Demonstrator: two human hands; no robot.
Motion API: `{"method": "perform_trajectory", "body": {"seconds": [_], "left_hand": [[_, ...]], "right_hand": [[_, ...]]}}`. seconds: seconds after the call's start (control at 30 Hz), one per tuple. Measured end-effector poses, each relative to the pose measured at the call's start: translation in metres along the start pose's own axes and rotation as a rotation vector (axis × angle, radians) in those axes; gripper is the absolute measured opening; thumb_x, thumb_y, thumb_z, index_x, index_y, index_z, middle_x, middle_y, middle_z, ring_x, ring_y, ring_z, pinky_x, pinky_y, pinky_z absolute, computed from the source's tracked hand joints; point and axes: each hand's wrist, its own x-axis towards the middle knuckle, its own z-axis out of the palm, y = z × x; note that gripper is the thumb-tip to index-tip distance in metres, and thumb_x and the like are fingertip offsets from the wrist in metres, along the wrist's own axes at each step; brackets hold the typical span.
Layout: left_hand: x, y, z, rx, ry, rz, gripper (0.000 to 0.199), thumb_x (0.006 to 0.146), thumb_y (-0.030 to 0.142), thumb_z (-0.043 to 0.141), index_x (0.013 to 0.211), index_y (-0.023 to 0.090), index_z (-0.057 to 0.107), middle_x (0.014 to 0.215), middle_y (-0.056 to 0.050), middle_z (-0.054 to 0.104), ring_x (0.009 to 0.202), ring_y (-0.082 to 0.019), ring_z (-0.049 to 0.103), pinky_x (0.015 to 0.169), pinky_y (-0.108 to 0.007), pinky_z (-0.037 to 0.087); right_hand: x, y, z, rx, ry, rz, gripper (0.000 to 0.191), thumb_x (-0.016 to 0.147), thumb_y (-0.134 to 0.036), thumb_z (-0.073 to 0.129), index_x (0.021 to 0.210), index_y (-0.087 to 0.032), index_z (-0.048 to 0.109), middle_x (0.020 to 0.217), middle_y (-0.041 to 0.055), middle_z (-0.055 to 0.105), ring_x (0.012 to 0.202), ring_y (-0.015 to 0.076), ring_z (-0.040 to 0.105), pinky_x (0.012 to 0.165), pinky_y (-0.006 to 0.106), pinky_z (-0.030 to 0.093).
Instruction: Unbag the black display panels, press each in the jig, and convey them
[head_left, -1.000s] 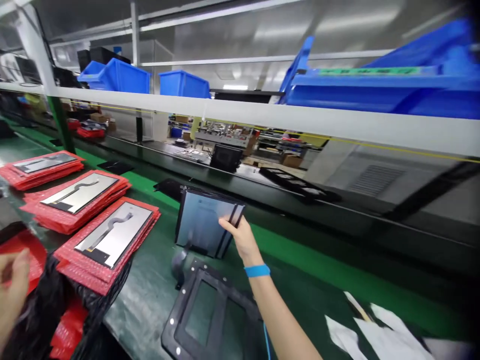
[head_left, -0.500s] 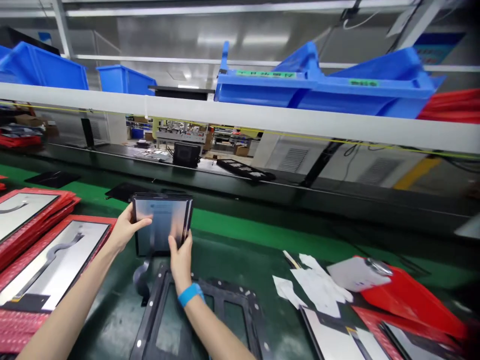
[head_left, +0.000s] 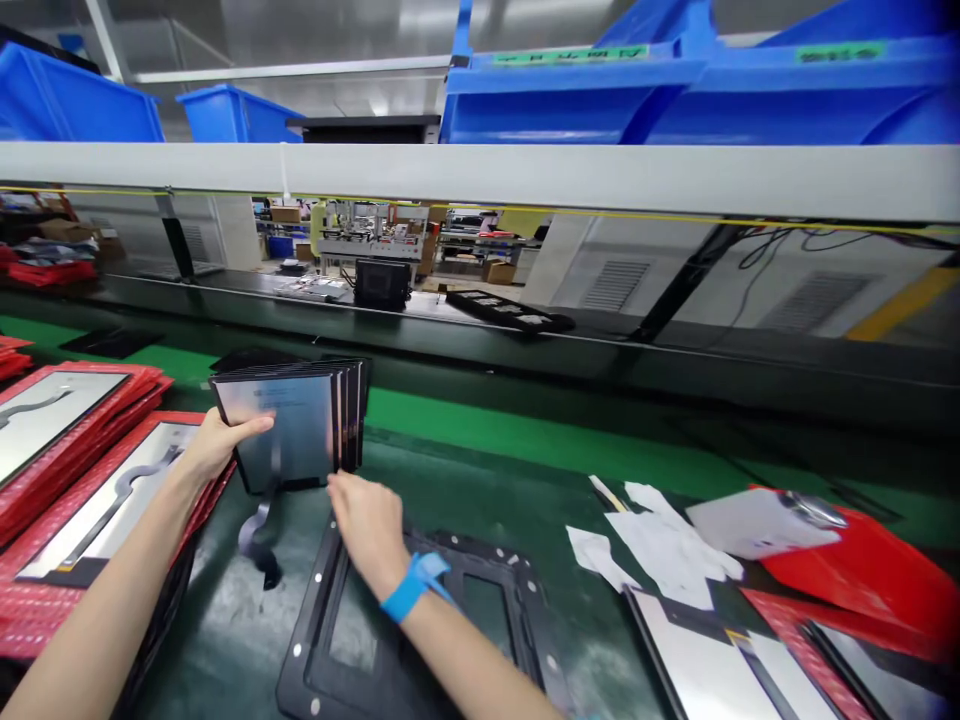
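A stack of LCD panels (head_left: 285, 425) stands on edge over the dark green mat, silvery backs toward me, right edges fanned out. From the front panel a grey ribbon cable (head_left: 257, 540) hangs down onto the mat. My left hand (head_left: 217, 445) grips the stack at its left side, thumb across the front. At the lower right corner my right hand (head_left: 369, 525), wearing a blue wristband (head_left: 416, 585), is closed with its fingertips at the panel edges. Below my right wrist lies a black frame (head_left: 307, 635) with rectangular openings.
Panels on red bubble bags (head_left: 45, 590) are piled at left. To the right lie white paper scraps (head_left: 660, 545), a pale bottle with a metal top (head_left: 765, 522), a red bag (head_left: 877, 570) and more panels (head_left: 720, 650). Blue bins (head_left: 570, 100) sit on the shelf above.
The stack has shifted left and turned, and its right edges have spread into a fan. My right hand has gone from a spread grip to closed fingers at the lower corner. The view has shifted.
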Motion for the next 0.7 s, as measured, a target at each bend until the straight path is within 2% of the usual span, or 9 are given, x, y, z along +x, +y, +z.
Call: {"method": "perform_trajectory", "body": {"seconds": [0.03,0.13,0.2,0.33,0.5,0.63,0.7], "left_hand": [[0.001,0.000,0.000,-0.008,0.000,-0.002,0.053,0.044,0.040,0.094,0.086,0.012,0.076,0.096,-0.015,0.077,0.098,-0.033,0.072,0.095,-0.045,0.055],[0.002,0.001,0.002,-0.024,0.007,-0.002,0.052,0.043,0.039,0.094,0.085,0.013,0.076,0.092,-0.014,0.077,0.094,-0.032,0.073,0.094,-0.044,0.055],[0.001,0.002,0.004,-0.031,0.013,-0.001,0.052,0.043,0.038,0.094,0.084,0.013,0.076,0.091,-0.014,0.077,0.093,-0.031,0.073,0.094,-0.044,0.055],[0.001,0.006,0.006,-0.036,0.018,-0.001,0.053,0.042,0.039,0.094,0.084,0.013,0.076,0.092,-0.014,0.077,0.092,-0.031,0.073,0.092,-0.043,0.056],[0.002,0.006,0.008,-0.037,0.024,-0.005,0.051,0.042,0.038,0.094,0.083,0.013,0.076,0.092,-0.013,0.077,0.092,-0.031,0.073,0.091,-0.041,0.056],[0.002,0.004,0.008,-0.043,0.020,-0.010,0.050,0.045,0.038,0.094,0.085,0.013,0.077,0.093,-0.013,0.077,0.091,-0.030,0.073,0.091,-0.041,0.056],[0.003,0.002,0.008,-0.045,0.020,-0.011,0.049,0.046,0.037,0.094,0.085,0.013,0.077,0.092,-0.013,0.077,0.092,-0.030,0.073,0.093,-0.042,0.055]], "right_hand": [[0.010,0.006,-0.014,-0.009,0.023,-0.021,0.021,0.096,-0.023,0.051,0.111,-0.025,0.066,0.101,0.0095,0.068,0.079,0.0252,0.067,0.069,0.036,0.051],[0.043,0.017,-0.037,-0.027,0.089,-0.115,0.020,0.099,-0.026,0.050,0.112,-0.026,0.065,0.099,0.0075,0.063,0.084,0.0216,0.062,0.071,0.032,0.047],[0.060,0.020,-0.038,-0.041,0.108,-0.191,0.017,0.099,-0.025,0.052,0.106,-0.024,0.066,0.098,0.0079,0.061,0.085,0.0216,0.059,0.072,0.033,0.045],[0.076,0.023,-0.025,-0.064,0.111,-0.301,0.018,0.100,-0.023,0.049,0.094,-0.022,0.065,0.094,0.0088,0.058,0.084,0.0219,0.055,0.071,0.034,0.044],[0.069,0.035,-0.017,-0.079,0.073,-0.379,0.016,0.100,-0.019,0.046,0.092,-0.019,0.060,0.097,0.0112,0.057,0.088,0.0241,0.054,0.075,0.036,0.045],[0.047,0.042,-0.029,-0.073,-0.011,-0.477,0.015,0.100,-0.017,0.045,0.089,-0.019,0.056,0.094,0.0093,0.057,0.082,0.0220,0.054,0.072,0.035,0.047],[0.045,0.045,-0.035,-0.071,-0.043,-0.510,0.016,0.100,-0.018,0.044,0.088,-0.020,0.055,0.092,0.0081,0.057,0.080,0.0206,0.054,0.071,0.034,0.047]]}}
